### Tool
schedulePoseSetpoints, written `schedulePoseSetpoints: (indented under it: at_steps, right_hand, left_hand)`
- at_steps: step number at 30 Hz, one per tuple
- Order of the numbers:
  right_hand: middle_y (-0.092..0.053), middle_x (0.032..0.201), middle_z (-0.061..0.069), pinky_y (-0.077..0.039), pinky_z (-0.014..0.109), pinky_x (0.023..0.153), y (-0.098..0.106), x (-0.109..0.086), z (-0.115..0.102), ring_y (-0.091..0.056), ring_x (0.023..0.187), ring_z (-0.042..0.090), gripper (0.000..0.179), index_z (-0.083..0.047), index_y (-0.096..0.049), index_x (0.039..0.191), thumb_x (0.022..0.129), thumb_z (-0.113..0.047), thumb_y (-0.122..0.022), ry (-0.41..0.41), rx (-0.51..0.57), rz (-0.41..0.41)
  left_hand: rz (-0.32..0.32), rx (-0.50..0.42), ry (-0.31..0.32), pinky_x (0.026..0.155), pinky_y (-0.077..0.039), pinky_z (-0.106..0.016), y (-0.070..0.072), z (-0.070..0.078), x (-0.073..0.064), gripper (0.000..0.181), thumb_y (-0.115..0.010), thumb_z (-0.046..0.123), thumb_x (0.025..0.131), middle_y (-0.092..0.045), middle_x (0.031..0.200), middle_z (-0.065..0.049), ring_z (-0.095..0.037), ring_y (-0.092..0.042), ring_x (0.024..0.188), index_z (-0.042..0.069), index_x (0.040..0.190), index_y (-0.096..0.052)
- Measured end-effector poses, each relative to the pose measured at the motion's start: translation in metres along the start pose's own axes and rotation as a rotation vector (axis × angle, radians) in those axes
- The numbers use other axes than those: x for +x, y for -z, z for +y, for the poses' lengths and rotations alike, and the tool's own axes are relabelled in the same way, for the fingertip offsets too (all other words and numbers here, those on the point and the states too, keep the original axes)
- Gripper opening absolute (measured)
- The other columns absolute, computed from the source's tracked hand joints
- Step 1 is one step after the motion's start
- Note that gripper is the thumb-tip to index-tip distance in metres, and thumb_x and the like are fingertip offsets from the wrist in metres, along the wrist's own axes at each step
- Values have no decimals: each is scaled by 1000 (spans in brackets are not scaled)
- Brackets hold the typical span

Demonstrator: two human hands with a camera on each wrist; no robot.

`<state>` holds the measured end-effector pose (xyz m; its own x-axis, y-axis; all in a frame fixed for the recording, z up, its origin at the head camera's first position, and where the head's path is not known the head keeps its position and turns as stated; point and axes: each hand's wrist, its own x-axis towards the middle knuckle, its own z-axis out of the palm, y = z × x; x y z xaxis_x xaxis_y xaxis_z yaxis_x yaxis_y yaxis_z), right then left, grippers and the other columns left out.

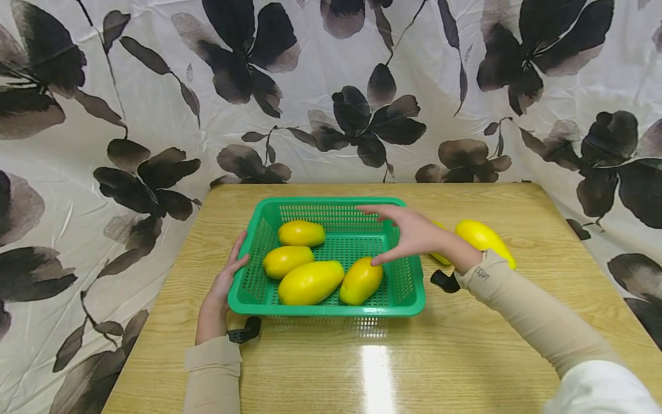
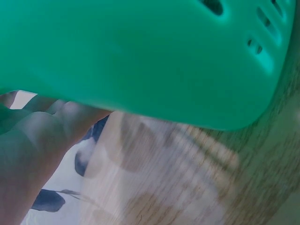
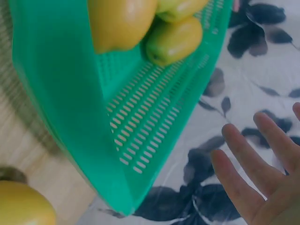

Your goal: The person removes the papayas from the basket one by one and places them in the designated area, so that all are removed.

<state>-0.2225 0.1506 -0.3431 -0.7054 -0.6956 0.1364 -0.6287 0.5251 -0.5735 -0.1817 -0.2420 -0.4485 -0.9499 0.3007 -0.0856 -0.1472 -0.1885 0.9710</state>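
Note:
A green plastic basket [image 1: 326,311] sits on the table with several yellow papaya-like fruits inside. One of these, an orange-tinged yellow fruit [image 1: 359,284], lies at the front right of the group. My right hand [image 1: 414,233] is over the basket's right side, fingers spread and nothing in them; the thumb overlaps that fruit's top in the head view. In the right wrist view the same hand [image 3: 267,173] shows straight, parted fingers. My left hand [image 1: 226,282] rests along the basket's left side, fingers extended against the outer wall, partly hidden behind the basket in the left wrist view.
To the right of the basket, a large yellow fruit [image 1: 483,238] lies on the wooden table [image 1: 310,368], with another yellow fruit [image 1: 441,257] mostly hidden behind my right hand. A floral curtain [image 1: 310,115] hangs behind and along both sides of the table.

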Motion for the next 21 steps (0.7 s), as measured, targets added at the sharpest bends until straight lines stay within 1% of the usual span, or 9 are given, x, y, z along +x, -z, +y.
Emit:
schedulePoseSetpoints:
  at_steps: [2,5,10,13,17,21]
  right_hand:
    - [-39,141,-3,-39,46,91,-3,3,-2,-49,113,20,96,-24,-35,141,61,-57,-77,5,-33,-24]
    - [-39,141,-3,-38,46,92,-7,6,-4,-49,113,20,97,-24,-36,141,60,-61,-75,1,-50,-68]
    - [-39,141,-1,-38,44,93,-13,9,-7,-48,114,22,96,-22,-37,141,61,-59,-75,-4,-29,-111]
    - [-39,141,-1,-38,44,93,-15,11,-9,-48,114,23,96,-20,-37,141,62,-57,-76,-2,-11,-124]
    - [-39,140,-1,-39,42,91,-19,14,-9,-49,112,22,94,-21,-37,141,63,-58,-75,-4,-28,-153]
    - [-42,139,1,-41,42,88,-22,17,-8,-51,109,23,92,-20,-39,140,63,-56,-75,-13,-49,-190]
  left_hand:
    - [0,0,-1,98,-31,-44,0,0,0,53,-23,22,102,13,152,0,-34,-8,135,36,146,3]
    - [1,0,1,99,-29,-47,0,0,0,53,-22,22,102,13,152,0,-34,-8,135,36,147,3]
    - [9,-1,8,101,-23,-52,0,1,0,53,-23,22,102,14,151,1,-34,-7,135,35,147,3]
    - [12,-1,11,100,-25,-50,0,1,1,53,-23,22,102,14,151,1,-33,-7,135,35,147,3]
    - [11,0,17,98,-31,-44,0,2,0,53,-23,22,102,14,152,1,-33,-8,134,37,146,3]
    - [10,-4,20,98,-31,-44,0,1,0,53,-22,21,102,14,152,1,-33,-7,135,37,146,3]
